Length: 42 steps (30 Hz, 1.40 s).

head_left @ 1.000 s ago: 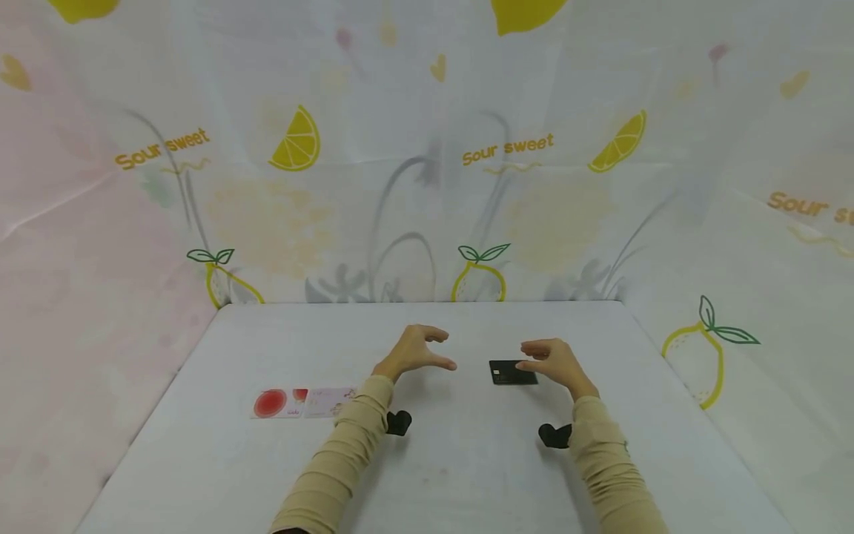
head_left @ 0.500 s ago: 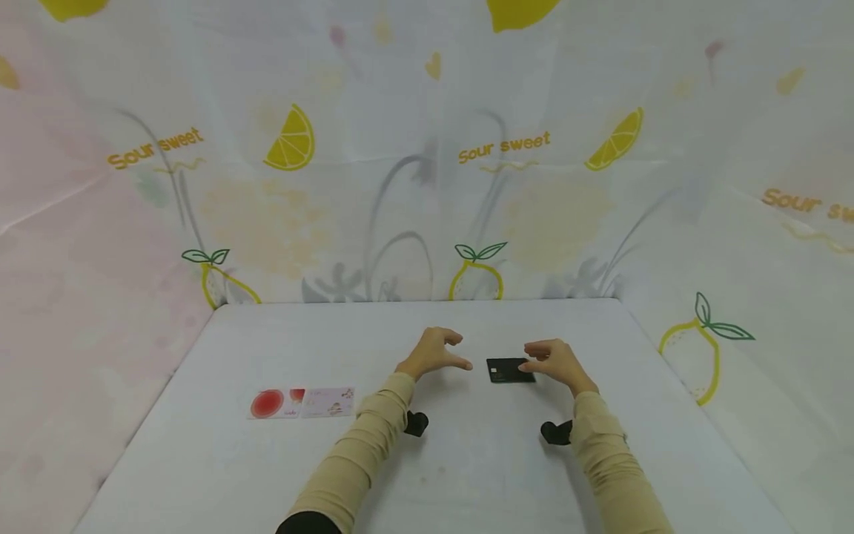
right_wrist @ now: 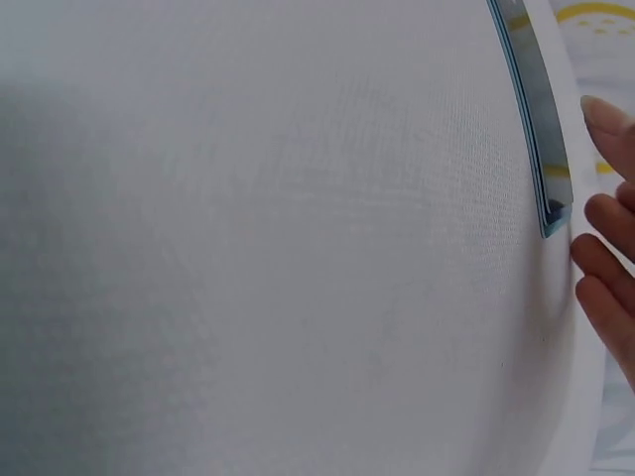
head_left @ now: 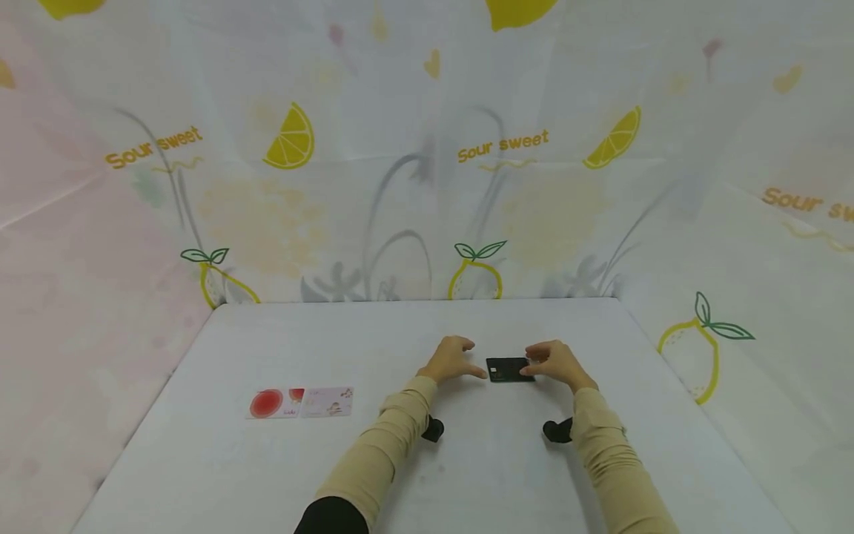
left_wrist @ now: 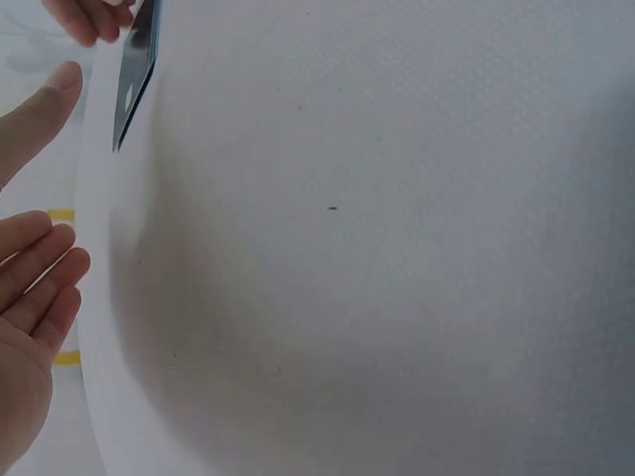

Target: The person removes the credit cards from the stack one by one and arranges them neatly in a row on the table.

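A black bank card (head_left: pixel 508 370) with a light chip lies flat on the white table, between the two hands. Thin layered edges show along the card (right_wrist: pixel 541 129) in the right wrist view. At its left side the left hand (head_left: pixel 454 360) hovers, thumb and fingers spread, with nothing in its grasp. The right hand (head_left: pixel 555 363) is at the card's right end; its thumb overlaps the card in the head view. In the right wrist view those fingers (right_wrist: pixel 605 263) are held apart beside the card's end.
To the left lie a card with a red round print (head_left: pixel 267 403) and a pale pink card (head_left: pixel 327 402), side by side. A lemon-patterned sheet (head_left: pixel 387 185) stands behind the white table (head_left: pixel 200 460). Black wrist cameras jut below both wrists.
The left hand has moved right and slightly toward the person, up to the black card's left side. The right hand has barely shifted. The black card stays in place.
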Tool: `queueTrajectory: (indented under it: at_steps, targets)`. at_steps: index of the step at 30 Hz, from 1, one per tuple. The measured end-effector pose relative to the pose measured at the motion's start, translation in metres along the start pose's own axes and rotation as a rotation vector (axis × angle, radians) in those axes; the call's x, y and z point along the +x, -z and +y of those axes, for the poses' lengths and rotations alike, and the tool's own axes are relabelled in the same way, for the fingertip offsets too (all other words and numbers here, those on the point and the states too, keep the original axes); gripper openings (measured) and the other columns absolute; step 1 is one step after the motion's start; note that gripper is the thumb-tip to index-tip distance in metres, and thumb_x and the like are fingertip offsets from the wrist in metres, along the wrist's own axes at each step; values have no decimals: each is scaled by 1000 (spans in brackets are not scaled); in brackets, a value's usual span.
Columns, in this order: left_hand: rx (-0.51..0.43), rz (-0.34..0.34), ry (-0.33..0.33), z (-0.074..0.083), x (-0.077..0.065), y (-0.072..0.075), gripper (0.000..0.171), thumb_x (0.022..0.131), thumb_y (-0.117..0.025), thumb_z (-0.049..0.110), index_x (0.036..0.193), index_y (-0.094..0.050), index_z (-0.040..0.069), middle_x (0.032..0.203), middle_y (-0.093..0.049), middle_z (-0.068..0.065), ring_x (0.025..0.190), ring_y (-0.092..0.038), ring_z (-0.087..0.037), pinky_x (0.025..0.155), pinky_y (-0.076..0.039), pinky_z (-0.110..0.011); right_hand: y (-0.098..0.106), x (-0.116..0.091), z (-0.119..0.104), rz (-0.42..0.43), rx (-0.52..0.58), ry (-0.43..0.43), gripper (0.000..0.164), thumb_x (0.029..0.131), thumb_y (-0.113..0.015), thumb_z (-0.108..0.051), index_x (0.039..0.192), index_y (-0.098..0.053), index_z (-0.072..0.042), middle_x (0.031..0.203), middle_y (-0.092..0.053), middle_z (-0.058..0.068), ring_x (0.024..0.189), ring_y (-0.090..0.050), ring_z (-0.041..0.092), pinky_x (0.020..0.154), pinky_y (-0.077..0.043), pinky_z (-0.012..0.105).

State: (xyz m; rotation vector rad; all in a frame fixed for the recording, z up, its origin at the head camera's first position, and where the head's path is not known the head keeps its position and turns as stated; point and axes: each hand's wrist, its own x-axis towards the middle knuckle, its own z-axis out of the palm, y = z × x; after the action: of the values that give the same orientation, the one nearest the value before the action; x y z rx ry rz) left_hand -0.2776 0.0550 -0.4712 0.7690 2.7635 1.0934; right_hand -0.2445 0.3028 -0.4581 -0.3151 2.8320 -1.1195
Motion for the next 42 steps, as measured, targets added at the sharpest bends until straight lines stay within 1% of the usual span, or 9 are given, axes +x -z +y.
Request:
queueTrajectory:
  at_steps: [4,10,13,17,21,25,30,37,42]
  targets:
    - [30,-5,3,3,2,-5,66,62,-88,28,112,-64,-7,111,-66,-17,106,-60,-30,93,-47,-34,0,-1,0,-11,-6,-5,54,73,-80,-15,114,-59,13,110,-63,27,102,-59,42,89,-48,50]
    - [72,-52,43,7,1,-9,71,60,-89,31,115,-63,-5,114,-64,-16,111,-57,-29,97,-44,-34,-2,0,-2,-42,-14,-49,57,70,-82,-15,116,-60,10,113,-62,25,105,-56,41,91,-45,51]
    - [86,-61,35,6,2,-12,71,59,-89,31,114,-64,-6,113,-64,-16,109,-57,-29,97,-44,-33,-2,1,-1,-62,-43,-60,59,67,-84,-15,116,-61,8,113,-62,24,104,-55,40,90,-45,51]
    - [128,-70,18,7,4,-16,71,58,-90,32,112,-65,-5,110,-63,-17,106,-55,-28,95,-44,-32,-2,4,-2,-85,-87,-63,60,64,-86,-14,115,-62,6,107,-62,20,98,-56,34,86,-47,47]
    - [242,-98,7,12,4,-20,75,58,-88,41,115,-64,-2,111,-60,-14,106,-51,-27,94,-43,-30,-1,6,-5,-116,-125,-49,59,61,-86,-11,113,-63,5,102,-61,18,93,-54,30,79,-48,43]
    - [354,-120,13,16,3,-24,78,62,-83,51,118,-63,0,111,-55,-11,106,-47,-24,95,-42,-30,-2,8,-7,-136,-151,-53,55,61,-86,-10,109,-65,5,102,-60,17,92,-54,30,78,-47,43]
    - [413,-101,24,15,4,-31,71,68,-78,53,116,-65,3,109,-52,-10,103,-46,-22,93,-42,-32,-3,10,-8,-150,-157,-53,50,61,-86,-8,105,-65,4,101,-60,16,93,-54,30,80,-47,44]
    - [382,-74,17,17,2,-32,63,70,-79,47,114,-67,4,107,-52,-11,101,-45,-23,90,-43,-34,-4,10,-8,-133,-142,-73,50,60,-86,-6,102,-62,3,99,-58,16,91,-53,29,80,-47,44]
    - [374,-63,19,20,2,-33,62,69,-80,46,115,-66,6,107,-52,-11,100,-45,-23,90,-42,-34,-5,8,-7,-114,-109,-84,53,60,-86,-5,104,-59,3,105,-57,18,96,-53,33,84,-46,45]
